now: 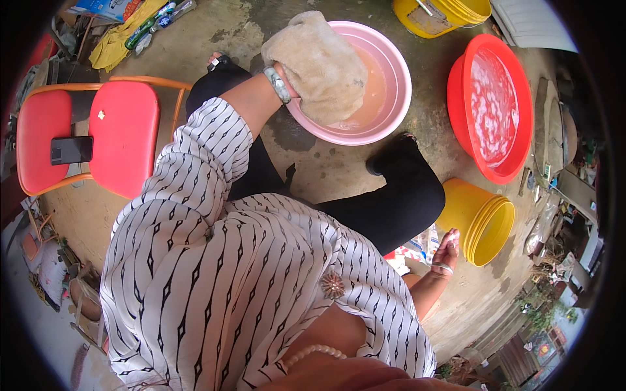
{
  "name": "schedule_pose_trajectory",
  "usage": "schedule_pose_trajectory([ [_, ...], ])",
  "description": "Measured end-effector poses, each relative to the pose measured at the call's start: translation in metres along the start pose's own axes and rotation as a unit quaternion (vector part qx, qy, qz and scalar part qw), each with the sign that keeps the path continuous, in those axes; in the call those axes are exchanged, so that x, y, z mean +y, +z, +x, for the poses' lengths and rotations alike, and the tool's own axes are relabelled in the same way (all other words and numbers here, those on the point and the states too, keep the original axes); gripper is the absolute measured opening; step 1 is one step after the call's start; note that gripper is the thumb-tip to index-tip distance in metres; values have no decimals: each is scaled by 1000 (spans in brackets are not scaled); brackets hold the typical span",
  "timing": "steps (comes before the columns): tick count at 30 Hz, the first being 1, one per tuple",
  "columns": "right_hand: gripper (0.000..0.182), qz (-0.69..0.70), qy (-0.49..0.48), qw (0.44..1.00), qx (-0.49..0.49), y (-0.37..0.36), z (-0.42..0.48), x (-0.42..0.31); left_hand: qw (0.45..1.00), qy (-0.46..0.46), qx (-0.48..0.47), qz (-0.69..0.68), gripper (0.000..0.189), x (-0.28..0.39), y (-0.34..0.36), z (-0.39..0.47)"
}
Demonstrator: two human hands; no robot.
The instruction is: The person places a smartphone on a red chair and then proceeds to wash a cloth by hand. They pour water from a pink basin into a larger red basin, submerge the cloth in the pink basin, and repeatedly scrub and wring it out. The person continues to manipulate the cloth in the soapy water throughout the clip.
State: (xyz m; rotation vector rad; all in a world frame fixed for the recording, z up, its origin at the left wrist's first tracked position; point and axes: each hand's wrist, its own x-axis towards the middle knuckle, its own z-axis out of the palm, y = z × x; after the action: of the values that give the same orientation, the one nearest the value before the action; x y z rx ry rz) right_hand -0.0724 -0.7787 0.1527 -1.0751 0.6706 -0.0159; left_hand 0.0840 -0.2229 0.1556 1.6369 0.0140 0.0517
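A beige, plush-like wet cloth [318,68] is lifted over a pink plastic basin [400,93] of cloudy brownish water. My left hand [287,83], with a marbled bangle at the wrist, holds the cloth; its folds hide most of the fingers. Low at the right, my right hand [446,250] is empty, its fingers loosely curled, a silver bangle on the wrist. Near it a yellow plastic bucket [455,207] lies on its side. Further up at the right stands a red basin [459,107] holding sudsy water.
Another yellow bucket [423,22] stands at the top. On the left, a red-padded chair [124,132] with an orange frame bears a dark phone [72,150]. My bent legs in black trousers flank the pink basin. Bottles and yellow cloth [107,51] lie upper left on damp concrete.
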Motion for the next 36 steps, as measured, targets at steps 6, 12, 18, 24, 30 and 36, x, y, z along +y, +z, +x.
schedule_pose_trajectory([
  [6,27,-46,12,926,-374,238,-6,-11,992,43,12,120,36,-4,1,9],
  [12,25,-84,257,875,-402,417,0,126,978,62,16,198,34,-5,3,8],
  [18,19,-227,200,898,-321,449,1,121,964,67,26,254,33,-5,-8,-2],
  [24,20,-383,9,884,-268,451,-5,95,922,90,37,376,32,-1,-6,7],
  [30,38,-589,-454,621,-247,466,-24,132,862,102,61,493,30,0,-5,10],
  [36,40,-476,-520,638,-309,453,-61,164,881,-14,150,449,30,17,-21,10],
])
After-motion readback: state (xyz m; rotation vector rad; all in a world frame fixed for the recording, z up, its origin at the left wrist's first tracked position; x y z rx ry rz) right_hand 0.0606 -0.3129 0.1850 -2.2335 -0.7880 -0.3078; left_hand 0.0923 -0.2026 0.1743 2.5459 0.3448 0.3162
